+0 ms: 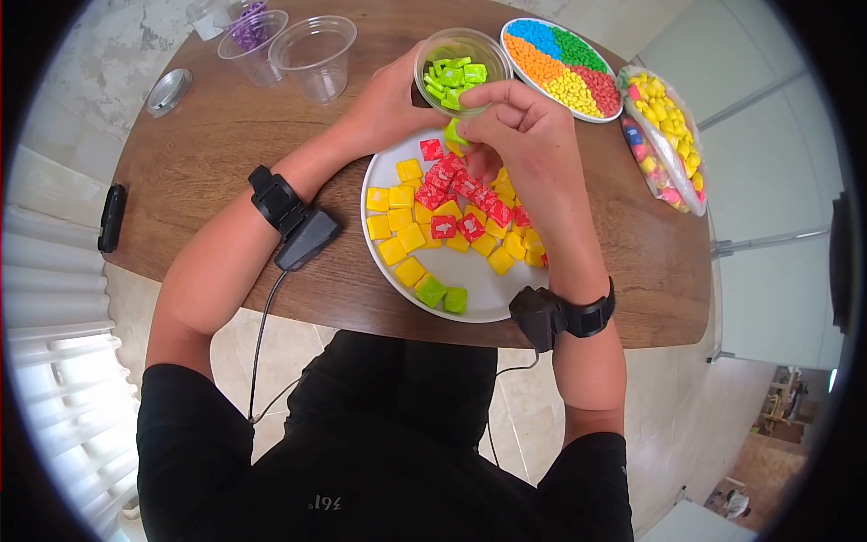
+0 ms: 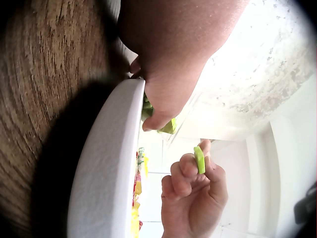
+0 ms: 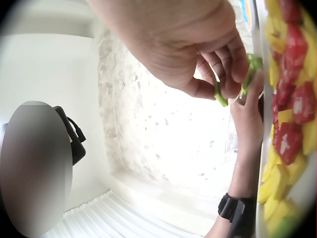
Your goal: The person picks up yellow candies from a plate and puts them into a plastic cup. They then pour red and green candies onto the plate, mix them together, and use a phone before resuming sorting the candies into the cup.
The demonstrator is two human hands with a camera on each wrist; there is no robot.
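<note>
My left hand (image 1: 388, 107) holds a clear plastic cup (image 1: 498, 65) of green wrapped square candies (image 1: 449, 76) at the far rim of a white plate (image 1: 492, 303). Over the plate, close to the cup, my right hand (image 1: 538, 135) pinches one green candy (image 2: 199, 159) between thumb and fingertips. On the plate lie yellow candies (image 1: 411, 238) in a spread layer, with red candies (image 1: 469, 226) heaped over the middle. Two green candies (image 1: 455, 300) sit at its near edge. In the right wrist view, the pinched candy shows just beside the left hand and cup.
Another clear cup (image 1: 316, 61) stands at the back, beside a cup with purple pieces (image 1: 251, 32). A round lid (image 1: 169, 92) lies at the left. To the back right are an oval dish of colour-sorted small pieces (image 1: 571, 92) and an open bag of yellow pieces (image 1: 664, 117).
</note>
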